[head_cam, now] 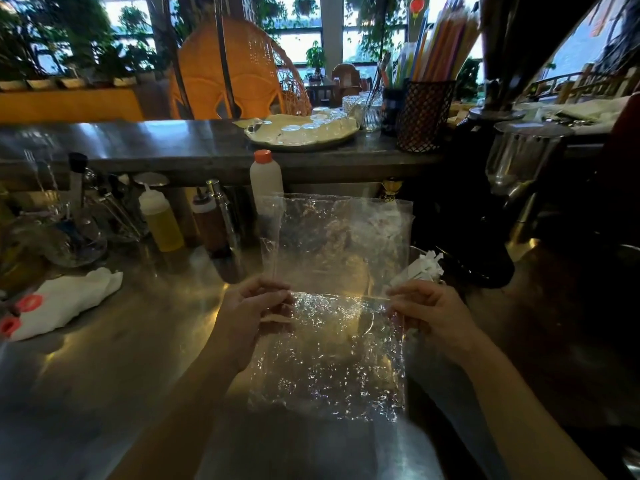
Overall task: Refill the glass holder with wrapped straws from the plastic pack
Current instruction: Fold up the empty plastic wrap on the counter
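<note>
A clear, crinkled plastic pack [332,306] is stretched flat in front of me above the steel counter; I see no straws inside it. My left hand [252,306] pinches its left edge and my right hand [426,310] pinches its right edge, both at mid-height. Behind the pack's right side, the white paper tips of wrapped straws [424,266] stick up; the glass holder under them is mostly hidden by the pack and my right hand.
Squeeze bottles [161,220] and a white bottle with an orange cap [266,181] stand behind the pack. A white cloth [65,303] lies at left. A black mesh cup of coloured straws [424,116] and a tray of glasses [301,131] sit on the raised bar. A dark grinder [481,209] stands right.
</note>
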The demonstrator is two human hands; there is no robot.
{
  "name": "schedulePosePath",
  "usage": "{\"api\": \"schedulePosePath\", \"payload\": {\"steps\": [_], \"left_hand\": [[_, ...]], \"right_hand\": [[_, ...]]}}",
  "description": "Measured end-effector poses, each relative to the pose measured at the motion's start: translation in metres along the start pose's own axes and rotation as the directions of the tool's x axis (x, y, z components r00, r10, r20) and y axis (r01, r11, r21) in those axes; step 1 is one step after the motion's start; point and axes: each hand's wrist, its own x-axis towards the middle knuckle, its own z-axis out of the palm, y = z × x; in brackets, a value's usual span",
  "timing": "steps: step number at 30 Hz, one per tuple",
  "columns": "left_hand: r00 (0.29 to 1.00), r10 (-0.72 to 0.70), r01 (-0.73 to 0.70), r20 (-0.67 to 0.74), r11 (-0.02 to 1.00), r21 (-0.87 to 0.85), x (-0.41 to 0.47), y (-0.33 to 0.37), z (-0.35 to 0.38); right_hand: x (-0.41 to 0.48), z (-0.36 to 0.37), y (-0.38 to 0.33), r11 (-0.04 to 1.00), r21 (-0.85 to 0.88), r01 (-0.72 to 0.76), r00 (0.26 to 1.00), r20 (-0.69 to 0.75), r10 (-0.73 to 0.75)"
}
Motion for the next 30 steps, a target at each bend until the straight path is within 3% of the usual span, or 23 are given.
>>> {"api": "schedulePosePath", "payload": {"steps": [8,11,16,20,22,24,27,30], "left_hand": [[0.988,0.127,-0.141,0.092,0.976,0.167,0.0,0.003,-0.006],[0.992,0.106,-0.116,0.066,0.975,0.187,0.004,-0.001,-0.012],[0.99,0.078,-0.108,0.119,0.956,0.275,0.011,-0.011,-0.018],[0.958,0.045,-0.18,0.282,0.861,0.476,0.01,-0.016,-0.019],[0.968,0.105,-0.218,0.227,0.798,0.562,0.009,-0.016,-0.015],[0.968,0.172,-0.244,0.183,0.809,0.534,0.006,-0.013,-0.007],[0.94,0.031,-0.184,0.34,0.885,0.428,0.001,-0.012,0.011],[0.904,-0.013,-0.246,0.428,0.803,0.543,-0.003,-0.021,0.035]], "right_hand": [[0.001,-0.008,0.002,0.997,-0.07,0.031,0.996,-0.077,-0.037],[0.0,-0.014,0.006,1.0,-0.005,0.015,0.996,-0.092,-0.016],[-0.001,-0.018,0.007,0.997,0.06,-0.045,0.999,0.008,0.045],[-0.001,-0.014,-0.001,0.982,-0.189,-0.013,1.0,0.023,0.018],[0.0,-0.009,-0.008,0.964,-0.266,0.027,0.999,0.035,-0.019],[0.0,-0.001,-0.02,0.947,-0.309,0.09,0.995,0.068,-0.072],[0.001,0.016,-0.042,0.91,-0.38,0.168,0.981,0.156,-0.116],[0.003,0.034,-0.061,0.861,-0.453,0.232,0.962,0.239,-0.133]]}}
